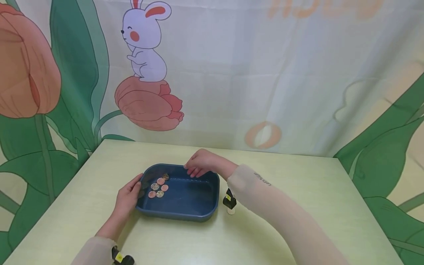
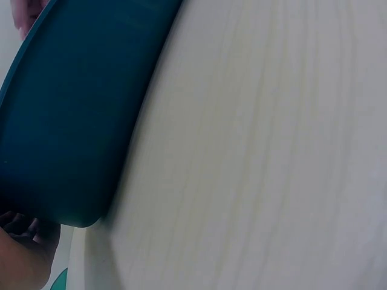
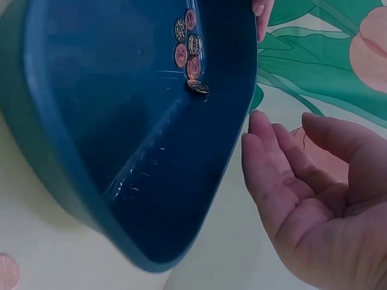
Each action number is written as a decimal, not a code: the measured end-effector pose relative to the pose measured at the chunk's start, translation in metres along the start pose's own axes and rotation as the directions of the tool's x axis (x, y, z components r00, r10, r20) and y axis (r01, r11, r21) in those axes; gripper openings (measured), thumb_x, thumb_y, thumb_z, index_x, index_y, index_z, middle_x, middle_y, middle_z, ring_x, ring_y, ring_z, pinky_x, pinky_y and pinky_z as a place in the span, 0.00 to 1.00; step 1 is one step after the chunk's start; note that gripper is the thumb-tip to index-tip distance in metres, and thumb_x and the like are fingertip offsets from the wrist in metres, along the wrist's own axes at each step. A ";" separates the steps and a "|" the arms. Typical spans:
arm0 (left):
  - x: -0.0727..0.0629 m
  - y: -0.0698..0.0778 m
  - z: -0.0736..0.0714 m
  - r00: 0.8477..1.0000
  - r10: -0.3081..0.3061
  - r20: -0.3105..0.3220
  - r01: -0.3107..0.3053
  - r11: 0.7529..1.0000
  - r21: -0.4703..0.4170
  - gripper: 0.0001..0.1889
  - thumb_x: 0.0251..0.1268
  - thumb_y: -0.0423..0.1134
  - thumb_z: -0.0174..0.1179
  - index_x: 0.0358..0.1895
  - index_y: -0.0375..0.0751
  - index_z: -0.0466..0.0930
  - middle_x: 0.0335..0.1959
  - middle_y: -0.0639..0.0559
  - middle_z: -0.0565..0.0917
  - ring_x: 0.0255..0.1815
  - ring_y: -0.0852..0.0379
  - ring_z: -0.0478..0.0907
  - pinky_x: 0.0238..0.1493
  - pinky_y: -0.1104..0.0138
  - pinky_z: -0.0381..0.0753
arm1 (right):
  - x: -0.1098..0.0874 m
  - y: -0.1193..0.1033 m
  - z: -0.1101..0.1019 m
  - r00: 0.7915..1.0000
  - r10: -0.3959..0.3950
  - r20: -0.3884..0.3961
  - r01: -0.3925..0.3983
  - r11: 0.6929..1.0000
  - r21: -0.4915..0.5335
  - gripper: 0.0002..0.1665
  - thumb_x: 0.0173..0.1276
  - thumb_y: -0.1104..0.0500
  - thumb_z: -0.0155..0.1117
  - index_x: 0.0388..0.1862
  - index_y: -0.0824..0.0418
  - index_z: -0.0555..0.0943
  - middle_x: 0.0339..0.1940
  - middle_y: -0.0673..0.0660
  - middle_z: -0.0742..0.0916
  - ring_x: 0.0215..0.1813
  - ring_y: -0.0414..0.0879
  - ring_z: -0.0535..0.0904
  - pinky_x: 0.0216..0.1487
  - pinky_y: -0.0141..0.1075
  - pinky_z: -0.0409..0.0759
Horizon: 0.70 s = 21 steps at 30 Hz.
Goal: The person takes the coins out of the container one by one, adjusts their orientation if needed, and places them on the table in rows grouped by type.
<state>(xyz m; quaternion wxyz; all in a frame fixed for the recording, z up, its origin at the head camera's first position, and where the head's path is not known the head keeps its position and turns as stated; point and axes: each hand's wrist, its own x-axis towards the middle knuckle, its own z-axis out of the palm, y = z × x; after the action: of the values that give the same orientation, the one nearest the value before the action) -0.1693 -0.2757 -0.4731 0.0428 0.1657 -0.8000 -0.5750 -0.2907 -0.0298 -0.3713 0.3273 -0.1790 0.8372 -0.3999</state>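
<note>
Blue tray (image 1: pixel 187 198) in all views

One tray (image 1: pixel 190 200) stands on one desk (image 1: pixel 185 243). Six coins (image 1: pixel 155 186) lie toward the tray's ten o'clock: three reddish, three brassy. One small disc (image 1: pixel 230 211) lies near four o'clock. Two hands show: left hand (image 1: pixel 128 195) at nine, right hand (image 1: pixel 203 163) at one.

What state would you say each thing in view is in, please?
Blue tray: open side up, on the table.
Coins: six inside the tray, mostly flat, one apparently tilted.
Pinkish disc: lying on the table, outside the tray.
Left hand: holding the tray's left end.
Right hand: loosely bent near the far rim, holding nothing visible.
Cloth backdrop: hanging, lightly creased.
</note>
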 end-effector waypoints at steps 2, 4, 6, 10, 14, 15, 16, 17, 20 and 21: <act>0.000 0.000 0.000 1.000 0.003 -0.004 -0.003 1.000 0.001 0.25 0.83 0.37 0.42 0.78 0.36 0.63 0.78 0.34 0.64 0.80 0.37 0.62 0.81 0.48 0.61 | 0.006 0.000 0.002 1.000 0.001 0.001 -0.001 1.000 -0.003 0.22 0.75 0.56 0.62 0.58 0.72 0.83 0.51 0.69 0.90 0.35 0.43 0.88 0.48 0.38 0.90; 0.000 0.001 0.000 1.000 0.007 -0.004 -0.007 1.000 0.007 0.25 0.84 0.37 0.42 0.78 0.36 0.63 0.78 0.34 0.63 0.81 0.37 0.60 0.81 0.47 0.60 | 0.011 0.001 0.003 1.000 0.001 0.000 -0.001 1.000 -0.006 0.22 0.75 0.56 0.62 0.58 0.72 0.83 0.50 0.68 0.91 0.35 0.43 0.89 0.48 0.38 0.90; 0.001 0.001 0.000 1.000 0.008 -0.004 -0.008 1.000 0.008 0.25 0.84 0.38 0.42 0.78 0.36 0.63 0.79 0.34 0.63 0.82 0.37 0.59 0.82 0.47 0.59 | 0.016 0.000 0.005 1.000 0.002 0.000 -0.002 1.000 -0.009 0.22 0.75 0.56 0.62 0.58 0.72 0.83 0.51 0.68 0.91 0.37 0.45 0.89 0.48 0.38 0.90; 0.002 0.001 0.000 1.000 0.007 -0.007 -0.007 1.000 0.008 0.25 0.84 0.38 0.42 0.78 0.36 0.63 0.79 0.35 0.62 0.83 0.37 0.56 0.83 0.46 0.57 | 0.022 -0.003 0.010 1.000 0.008 0.002 -0.008 1.000 -0.030 0.22 0.75 0.56 0.63 0.59 0.72 0.83 0.52 0.68 0.90 0.45 0.52 0.91 0.51 0.40 0.89; 0.002 0.000 -0.001 1.000 0.004 -0.009 -0.004 1.000 0.006 0.25 0.84 0.37 0.41 0.78 0.35 0.63 0.79 0.34 0.63 0.82 0.37 0.58 0.82 0.46 0.59 | 0.027 -0.007 0.017 1.000 0.018 -0.007 -0.018 0.999 -0.045 0.22 0.75 0.57 0.63 0.58 0.72 0.83 0.52 0.68 0.90 0.52 0.57 0.90 0.55 0.43 0.88; 0.002 -0.001 0.000 1.000 0.003 -0.008 -0.003 1.000 0.006 0.25 0.84 0.37 0.41 0.78 0.35 0.63 0.79 0.34 0.63 0.82 0.37 0.60 0.81 0.47 0.61 | 0.029 -0.008 0.019 1.000 0.023 -0.007 -0.023 0.999 -0.045 0.22 0.75 0.57 0.63 0.58 0.72 0.83 0.52 0.68 0.90 0.53 0.58 0.90 0.56 0.45 0.88; 0.002 -0.001 0.000 1.000 0.002 -0.008 -0.002 1.000 0.003 0.25 0.84 0.37 0.41 0.78 0.35 0.63 0.79 0.34 0.63 0.81 0.37 0.61 0.80 0.47 0.62 | 0.030 -0.008 0.021 1.000 0.027 -0.008 -0.027 0.999 -0.045 0.22 0.75 0.57 0.63 0.58 0.72 0.83 0.52 0.69 0.90 0.54 0.58 0.89 0.57 0.45 0.87; 0.002 -0.001 0.000 1.000 0.000 -0.006 0.000 1.000 0.002 0.25 0.84 0.37 0.41 0.78 0.36 0.63 0.79 0.34 0.64 0.80 0.37 0.62 0.80 0.47 0.63 | 0.032 -0.009 0.023 1.000 0.029 -0.012 -0.030 0.998 -0.046 0.21 0.75 0.57 0.63 0.58 0.72 0.83 0.52 0.69 0.90 0.54 0.58 0.89 0.58 0.46 0.87; 0.001 -0.001 0.000 1.000 -0.004 -0.005 0.004 1.000 0.001 0.25 0.84 0.37 0.40 0.78 0.36 0.63 0.79 0.35 0.64 0.79 0.37 0.65 0.78 0.47 0.66 | 0.036 -0.009 0.028 0.999 0.037 -0.016 -0.038 0.998 -0.059 0.21 0.75 0.57 0.63 0.57 0.73 0.83 0.52 0.68 0.90 0.54 0.59 0.89 0.57 0.45 0.87; 0.001 -0.001 0.000 1.000 -0.004 -0.004 0.004 1.000 -0.001 0.25 0.84 0.37 0.40 0.78 0.36 0.63 0.79 0.35 0.63 0.79 0.37 0.64 0.78 0.47 0.65 | 0.038 -0.009 0.029 0.999 0.038 -0.018 -0.039 0.997 -0.065 0.21 0.75 0.57 0.63 0.57 0.73 0.83 0.52 0.68 0.90 0.54 0.59 0.89 0.56 0.44 0.88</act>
<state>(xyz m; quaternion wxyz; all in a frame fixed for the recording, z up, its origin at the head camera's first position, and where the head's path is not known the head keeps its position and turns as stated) -0.1704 -0.2762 -0.4747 0.0434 0.1682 -0.7994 -0.5751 -0.2971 -0.0726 -0.3934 0.3221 -0.1700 0.8558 -0.3674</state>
